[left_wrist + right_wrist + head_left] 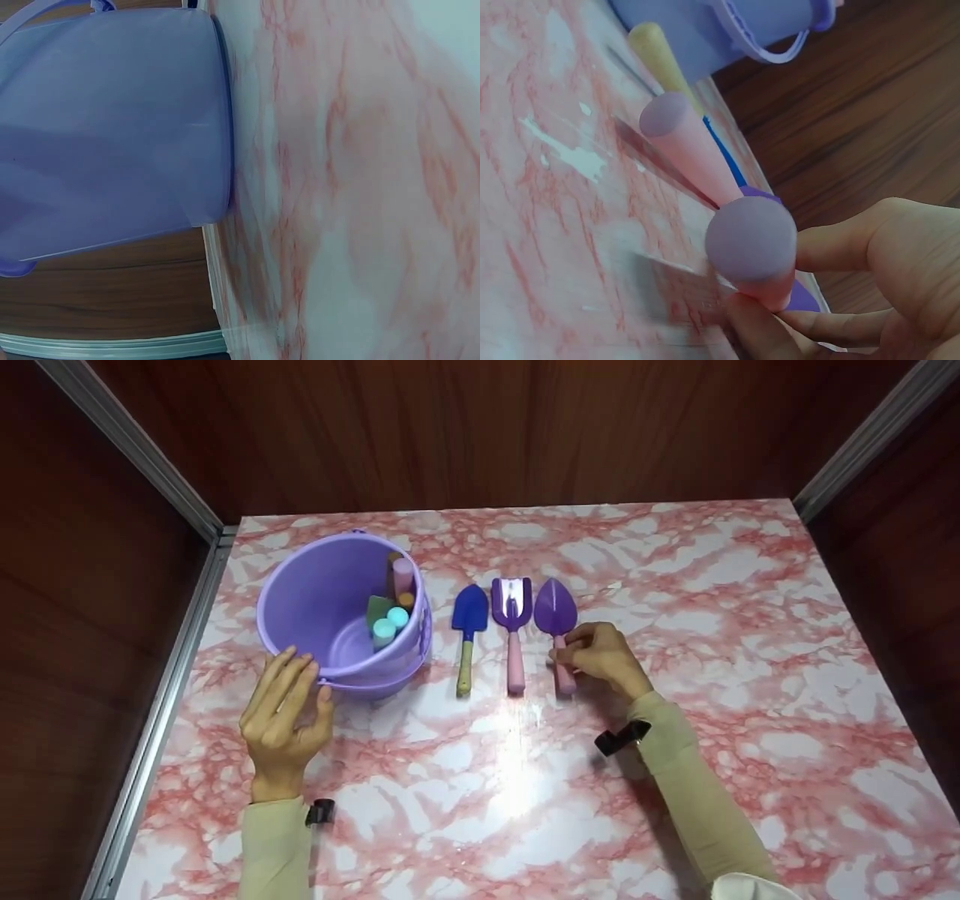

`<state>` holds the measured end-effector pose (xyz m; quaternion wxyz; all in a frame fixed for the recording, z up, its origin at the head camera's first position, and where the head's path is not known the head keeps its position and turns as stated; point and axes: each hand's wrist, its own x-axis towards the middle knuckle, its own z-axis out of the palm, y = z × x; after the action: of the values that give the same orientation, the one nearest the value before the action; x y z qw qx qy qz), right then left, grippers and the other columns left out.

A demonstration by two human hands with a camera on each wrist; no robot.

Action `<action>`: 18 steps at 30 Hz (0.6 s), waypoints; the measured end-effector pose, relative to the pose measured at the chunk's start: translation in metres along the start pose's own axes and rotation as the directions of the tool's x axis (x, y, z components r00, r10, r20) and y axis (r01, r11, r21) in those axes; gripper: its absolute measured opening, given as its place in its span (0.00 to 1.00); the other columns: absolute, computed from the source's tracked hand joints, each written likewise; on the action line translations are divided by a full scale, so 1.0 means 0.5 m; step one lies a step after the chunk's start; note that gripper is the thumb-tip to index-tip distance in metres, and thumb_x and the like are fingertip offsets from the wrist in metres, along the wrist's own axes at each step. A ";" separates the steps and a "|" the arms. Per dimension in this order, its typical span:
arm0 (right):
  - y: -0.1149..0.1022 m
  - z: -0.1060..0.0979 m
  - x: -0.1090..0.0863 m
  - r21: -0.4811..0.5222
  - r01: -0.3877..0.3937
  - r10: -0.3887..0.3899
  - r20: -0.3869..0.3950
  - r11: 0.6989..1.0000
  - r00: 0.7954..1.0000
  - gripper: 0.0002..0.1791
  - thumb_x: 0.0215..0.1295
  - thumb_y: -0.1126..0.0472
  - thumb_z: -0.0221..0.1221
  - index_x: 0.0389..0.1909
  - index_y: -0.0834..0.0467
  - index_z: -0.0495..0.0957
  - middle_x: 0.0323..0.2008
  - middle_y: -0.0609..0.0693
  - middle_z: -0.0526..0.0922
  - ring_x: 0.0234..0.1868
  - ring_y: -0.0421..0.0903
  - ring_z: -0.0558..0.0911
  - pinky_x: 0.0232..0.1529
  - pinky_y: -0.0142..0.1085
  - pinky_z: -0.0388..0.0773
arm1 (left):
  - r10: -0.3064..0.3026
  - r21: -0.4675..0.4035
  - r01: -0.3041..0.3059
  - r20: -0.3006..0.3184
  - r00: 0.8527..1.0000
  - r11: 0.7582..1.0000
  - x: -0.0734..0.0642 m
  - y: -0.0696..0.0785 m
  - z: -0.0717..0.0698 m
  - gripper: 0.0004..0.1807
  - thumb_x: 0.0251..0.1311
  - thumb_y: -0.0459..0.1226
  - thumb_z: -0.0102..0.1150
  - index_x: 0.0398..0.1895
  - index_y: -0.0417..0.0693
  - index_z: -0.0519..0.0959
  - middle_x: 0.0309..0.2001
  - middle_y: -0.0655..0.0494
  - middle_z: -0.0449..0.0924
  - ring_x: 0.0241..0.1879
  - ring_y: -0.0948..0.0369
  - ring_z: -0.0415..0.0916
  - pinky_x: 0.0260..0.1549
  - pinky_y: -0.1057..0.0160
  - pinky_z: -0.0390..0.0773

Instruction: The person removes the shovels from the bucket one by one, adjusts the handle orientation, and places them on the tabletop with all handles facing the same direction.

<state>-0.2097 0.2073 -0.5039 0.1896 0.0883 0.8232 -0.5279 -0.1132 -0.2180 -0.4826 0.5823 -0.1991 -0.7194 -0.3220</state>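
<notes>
A purple bucket stands at the left, with several handled items inside by its right wall; their ends show pink, orange and turquoise. My left hand touches the bucket's near rim, its fingers laid out mostly straight. At the right end of a row of tools, my right hand pinches the pink handle of a purple pointed trowel. In the right wrist view, thumb and fingers close around that handle near the tabletop. Beside it lie a purple hand fork and a small blue spade.
The tools lie on a red-and-white marbled tabletop. Dark wooden panels enclose the back and both sides, with metal strips along the corners. The bucket's handle hangs down on its outside.
</notes>
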 end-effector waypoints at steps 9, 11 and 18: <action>-0.001 0.000 0.000 -0.043 -0.001 0.000 -0.009 0.999 1.000 0.25 0.62 0.64 0.73 0.58 0.68 0.79 0.40 0.54 0.83 0.34 0.43 0.85 0.37 0.36 0.92 | 0.004 0.013 -0.004 -0.004 1.000 1.000 -0.003 0.001 0.001 0.14 0.66 0.38 0.68 0.40 0.32 0.90 0.41 0.35 0.91 0.50 0.38 0.89 0.65 0.41 0.84; -0.001 0.000 0.001 -0.031 -0.003 0.002 -0.007 1.000 1.000 0.25 0.62 0.64 0.73 0.58 0.68 0.79 0.40 0.53 0.83 0.33 0.43 0.86 0.37 0.37 0.93 | 0.000 0.010 0.000 -0.004 1.000 1.000 -0.004 0.002 0.000 0.14 0.66 0.38 0.68 0.40 0.32 0.90 0.41 0.34 0.91 0.50 0.38 0.89 0.65 0.41 0.83; -0.005 -0.003 0.001 -0.052 0.010 -0.011 -0.024 0.999 1.000 0.24 0.63 0.61 0.71 0.58 0.66 0.81 0.42 0.55 0.84 0.33 0.44 0.86 0.36 0.39 0.93 | -0.004 -0.010 0.004 -0.005 1.000 1.000 -0.001 0.002 0.003 0.14 0.66 0.38 0.68 0.41 0.32 0.90 0.42 0.35 0.91 0.51 0.39 0.88 0.66 0.40 0.82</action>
<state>-0.2111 0.2075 -0.5014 0.1789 0.0855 0.8393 -0.5062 -0.1135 -0.2161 -0.4828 0.5824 -0.1996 -0.7168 -0.3272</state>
